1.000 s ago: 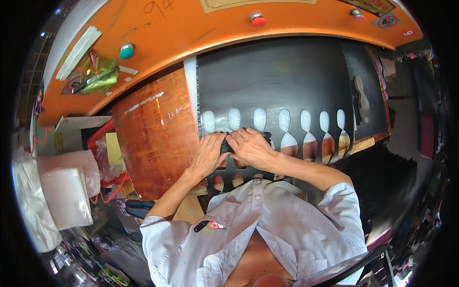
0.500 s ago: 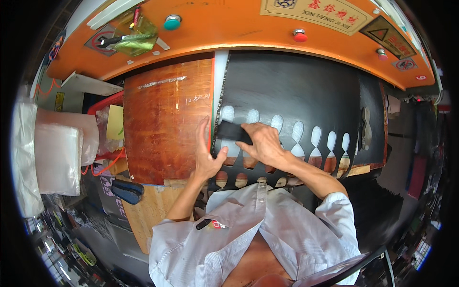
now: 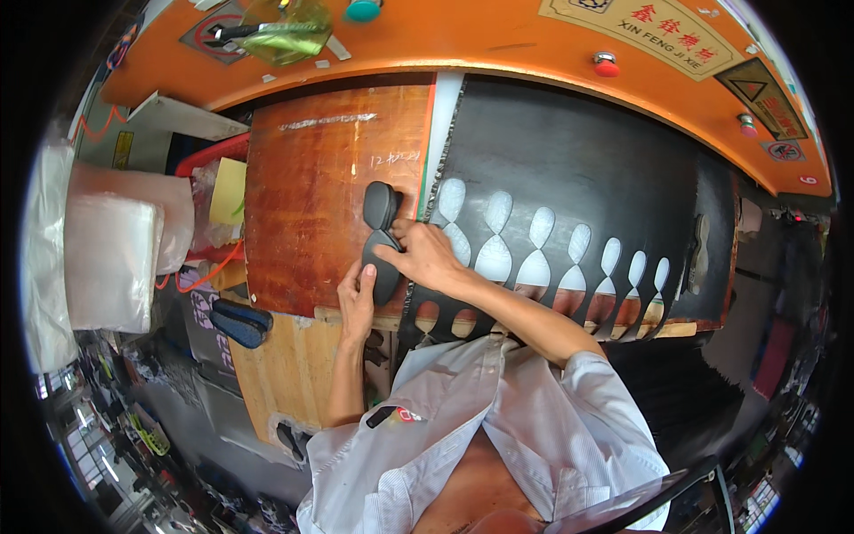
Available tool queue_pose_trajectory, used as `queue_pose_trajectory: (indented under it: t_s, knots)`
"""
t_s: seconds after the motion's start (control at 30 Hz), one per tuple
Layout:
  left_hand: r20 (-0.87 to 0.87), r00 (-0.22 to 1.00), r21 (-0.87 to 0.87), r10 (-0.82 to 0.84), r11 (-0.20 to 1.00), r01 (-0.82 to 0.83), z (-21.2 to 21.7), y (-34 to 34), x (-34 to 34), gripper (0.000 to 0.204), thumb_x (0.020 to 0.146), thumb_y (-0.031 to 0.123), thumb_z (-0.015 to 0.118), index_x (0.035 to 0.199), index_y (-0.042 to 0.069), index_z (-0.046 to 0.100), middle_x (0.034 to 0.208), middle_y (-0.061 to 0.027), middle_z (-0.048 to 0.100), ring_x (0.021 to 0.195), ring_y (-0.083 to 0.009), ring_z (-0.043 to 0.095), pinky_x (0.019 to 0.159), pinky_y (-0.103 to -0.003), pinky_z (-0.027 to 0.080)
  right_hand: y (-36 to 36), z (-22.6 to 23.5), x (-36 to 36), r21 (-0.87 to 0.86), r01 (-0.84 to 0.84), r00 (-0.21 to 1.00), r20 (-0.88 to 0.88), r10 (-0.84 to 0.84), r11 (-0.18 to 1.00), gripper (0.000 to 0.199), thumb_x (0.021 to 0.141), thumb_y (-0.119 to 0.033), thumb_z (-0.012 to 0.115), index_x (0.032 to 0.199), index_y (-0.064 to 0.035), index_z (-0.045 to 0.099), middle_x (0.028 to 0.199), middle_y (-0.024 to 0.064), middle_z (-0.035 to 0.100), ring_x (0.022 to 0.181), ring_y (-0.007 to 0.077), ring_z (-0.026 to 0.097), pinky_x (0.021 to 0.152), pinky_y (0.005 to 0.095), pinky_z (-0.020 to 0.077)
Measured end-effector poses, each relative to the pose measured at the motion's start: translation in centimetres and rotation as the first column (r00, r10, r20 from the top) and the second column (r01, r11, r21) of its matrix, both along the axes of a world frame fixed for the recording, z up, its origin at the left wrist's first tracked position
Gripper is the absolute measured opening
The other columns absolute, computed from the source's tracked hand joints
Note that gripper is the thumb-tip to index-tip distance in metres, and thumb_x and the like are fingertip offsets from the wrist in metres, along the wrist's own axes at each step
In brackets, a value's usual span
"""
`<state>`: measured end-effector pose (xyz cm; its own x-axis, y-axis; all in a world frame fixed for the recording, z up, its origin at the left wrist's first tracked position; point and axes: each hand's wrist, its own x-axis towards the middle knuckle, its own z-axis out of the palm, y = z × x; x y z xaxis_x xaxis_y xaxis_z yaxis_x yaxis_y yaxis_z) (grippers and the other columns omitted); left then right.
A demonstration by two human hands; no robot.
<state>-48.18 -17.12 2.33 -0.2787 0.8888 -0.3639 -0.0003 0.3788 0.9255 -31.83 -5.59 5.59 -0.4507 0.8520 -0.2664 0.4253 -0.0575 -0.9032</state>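
Black sole-shaped cutout (image 3: 381,238) pressed flat on brown wooden board (image 3: 311,196) by both hands, left hand (image 3: 357,303) at its lower end, right hand (image 3: 425,254) beside black perforated sheet (image 3: 578,169), orange machine frame (image 3: 498,40) above.

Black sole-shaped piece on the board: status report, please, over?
Both hands on black sole-shaped piece, lying on brown cutting board. Left hand at its lower end, right hand at its middle. Black sheet with cut-outs alongside. Nothing blocking.

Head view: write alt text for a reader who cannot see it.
Both hands hold a black sole-shaped piece on a reddish-brown board: left hand at its lower end, right hand at its middle. Beside it lies a black sheet with a row of sole-shaped cutouts.
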Motion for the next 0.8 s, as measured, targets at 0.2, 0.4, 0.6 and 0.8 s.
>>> queue_pose_trajectory:
  t_s: [0.2,0.4,0.6,0.8]
  knots:
    - [-0.070,0.997,-0.066,-0.039,0.997,0.034,-2.0,-1.2,-0.5,0.051,0.108,0.029,0.062,0.139,-0.011,0.061,0.127,-0.0175,0.071,0.116,-0.0199,0.063,0.104,-0.034,0.048,-1.8,0.6,8.0,0.161,0.198,0.972,-0.158,-0.173,0.967,0.032,0.095,-0.015,0.076,0.120,0.0051,0.071,0.097,0.0157,0.075,0.082,0.0200,0.071,0.075,0.0349,0.0576]
    - [-0.297,0.947,-0.167,-0.121,0.983,0.073,-1.4,-2.5,-0.3,0.048,0.108,0.027,0.060,0.138,-0.010,0.061,0.128,-0.0215,0.070,0.121,-0.0266,0.063,0.107,-0.038,0.047,-5.3,-0.7,17.3,0.177,0.371,0.922,-0.189,-0.338,0.912,0.023,0.096,-0.007,0.074,0.116,0.0038,0.071,0.098,0.0127,0.076,0.079,0.0145,0.068,0.070,0.0295,0.0558]
    - [-0.890,0.455,0.071,0.036,0.996,0.061,1.0,-2.8,4.0,0.045,0.102,0.022,0.066,0.136,-0.007,0.060,0.130,-0.0274,0.061,0.122,-0.0404,0.057,0.107,-0.048,0.045,-9.7,-3.0,26.7,0.137,0.628,0.778,-0.113,-0.618,0.766,0.020,0.100,-0.010,0.072,0.116,0.0021,0.072,0.095,0.0090,0.074,0.083,0.0126,0.066,0.074,0.0280,0.0542]
    - [-0.817,0.575,0.049,-0.040,0.989,0.139,1.4,-4.2,11.2,0.044,0.102,0.021,0.065,0.136,-0.007,0.058,0.133,-0.0302,0.062,0.121,-0.0462,0.061,0.104,-0.046,0.048,-14.5,-4.1,42.3,0.775,0.456,0.382,0.273,-0.883,0.437,0.035,0.100,-0.018,0.072,0.124,0.0059,0.063,0.118,0.0208,0.067,0.103,0.0355,0.065,0.092,0.0450,0.0516]
